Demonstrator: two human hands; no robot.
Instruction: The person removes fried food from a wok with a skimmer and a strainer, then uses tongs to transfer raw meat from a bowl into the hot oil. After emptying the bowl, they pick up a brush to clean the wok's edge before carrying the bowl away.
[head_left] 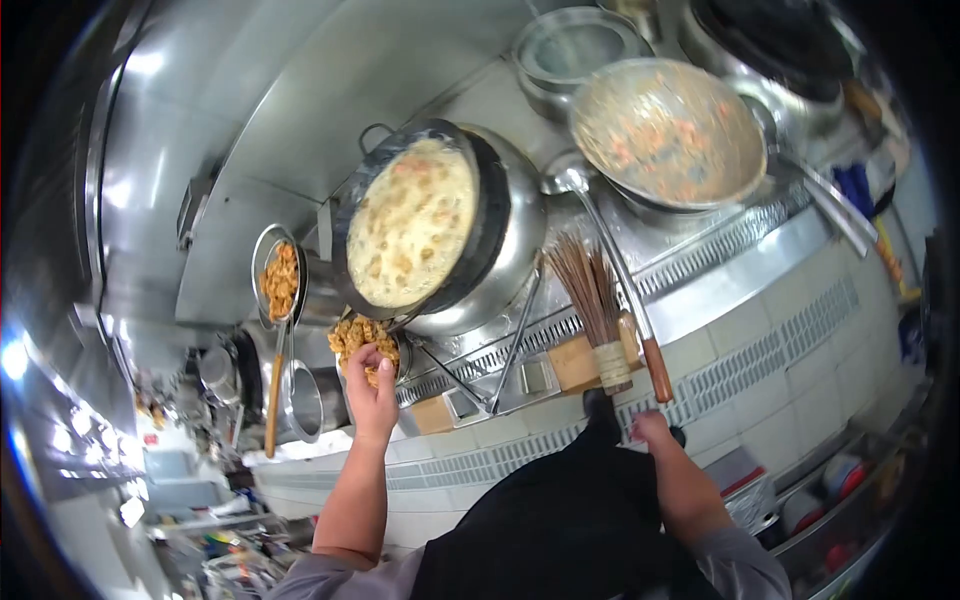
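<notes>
My left hand [372, 392] reaches onto a heap of golden fried pieces [362, 338] just below the wok; its fingers bend over the pieces, and whether one is gripped is too small to tell. Pale, foaming liquid with pieces in it fills the black wok [415, 225]. Left of it, a strainer [278, 275] with a wooden handle holds more fried pieces. My right hand [652, 427] hangs low near the counter's front, its fingers curled in, below the wooden handle of a ladle [630, 290]. A bamboo brush [590, 300] lies beside that ladle.
A large bowl [670, 135] with pale, orange-flecked residue sits at the upper right. Behind it stands a metal pot [575, 60]. An empty strainer [303, 400] is at the left. Tongs-like metal rods [515, 345] lie by the front grate. Crates [835, 500] stand at the lower right.
</notes>
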